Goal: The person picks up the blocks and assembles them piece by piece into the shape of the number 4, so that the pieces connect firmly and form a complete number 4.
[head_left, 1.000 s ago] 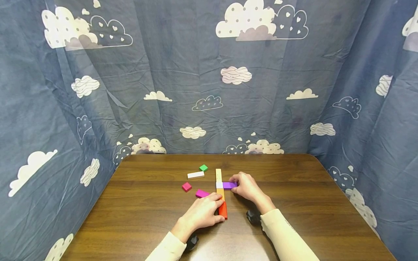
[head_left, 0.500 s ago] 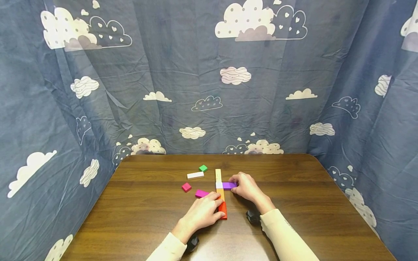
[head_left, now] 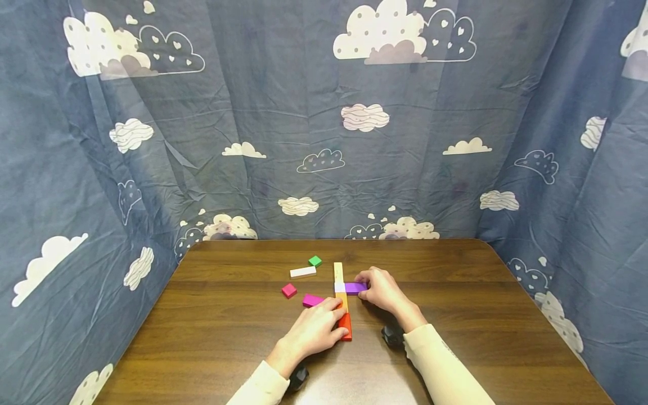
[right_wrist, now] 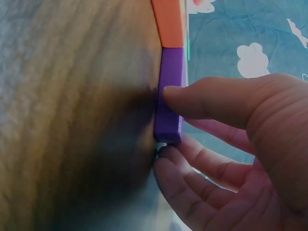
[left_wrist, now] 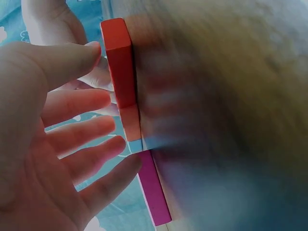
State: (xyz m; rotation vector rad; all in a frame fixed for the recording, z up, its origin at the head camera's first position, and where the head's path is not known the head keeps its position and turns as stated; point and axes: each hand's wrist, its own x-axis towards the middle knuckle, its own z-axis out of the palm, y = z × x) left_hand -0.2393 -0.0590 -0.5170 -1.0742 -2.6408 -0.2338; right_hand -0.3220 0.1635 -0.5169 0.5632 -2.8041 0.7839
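Note:
A line of wooden blocks lies on the table in the head view: pale yellow [head_left: 338, 272], small white [head_left: 340, 287], orange [head_left: 343, 304] and red [head_left: 346, 328]. To the right of the white one extends a purple block [head_left: 353, 288]. My right hand [head_left: 386, 293] pinches its outer end, thumb on the near side in the right wrist view. My left hand [head_left: 311, 329] reaches over the orange and red blocks with fingers spread and fairly straight; its thumb is by the red block [left_wrist: 119, 72]. A magenta block [head_left: 312, 301] is partly hidden behind the left hand.
Left of the line lie a white bar [head_left: 302, 272], a green block [head_left: 315, 261] and a crimson block [head_left: 289, 290]. The wooden table [head_left: 228, 332] ends at a cloud-patterned curtain [head_left: 273, 174] at the back and sides.

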